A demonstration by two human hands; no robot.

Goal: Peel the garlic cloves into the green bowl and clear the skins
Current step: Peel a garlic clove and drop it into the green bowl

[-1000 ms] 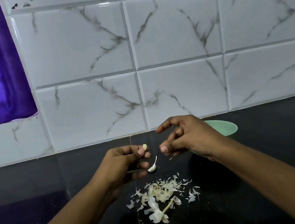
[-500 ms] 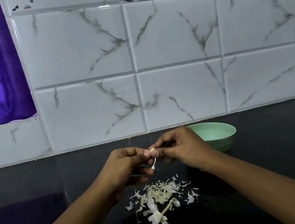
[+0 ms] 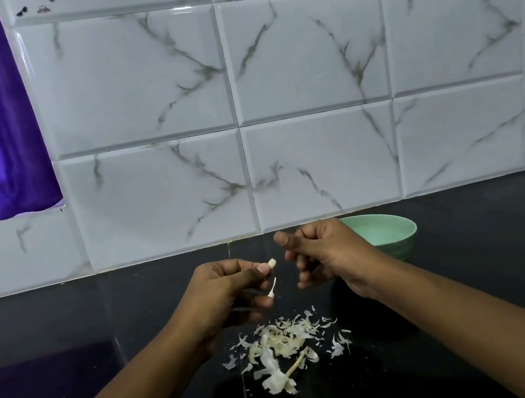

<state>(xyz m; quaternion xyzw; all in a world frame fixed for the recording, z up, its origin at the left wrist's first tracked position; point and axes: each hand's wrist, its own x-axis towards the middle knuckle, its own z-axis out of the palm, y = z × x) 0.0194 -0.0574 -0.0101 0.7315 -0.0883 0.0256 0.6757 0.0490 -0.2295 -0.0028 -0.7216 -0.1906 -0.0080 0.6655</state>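
Glossy black counter [image 3: 482, 318], dry papery garlic skins [image 3: 284, 337] below the fingers [image 3: 249, 272], smooth matt green bowl [image 3: 395, 232] behind them, shiny marble-look tiles [image 3: 137, 80].

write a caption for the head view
Left hand pinches a clove near the skins, bowl behind the right hand

My forearms reach in from the near edge and converge toward the middle. My left hand [image 3: 231, 291] is curled, thumb and forefinger pinching a garlic clove [image 3: 271, 262] at their tips. My right hand [image 3: 327, 254] hangs just right of it, not touching, fingers curled inward; whether they hold anything I cannot tell.
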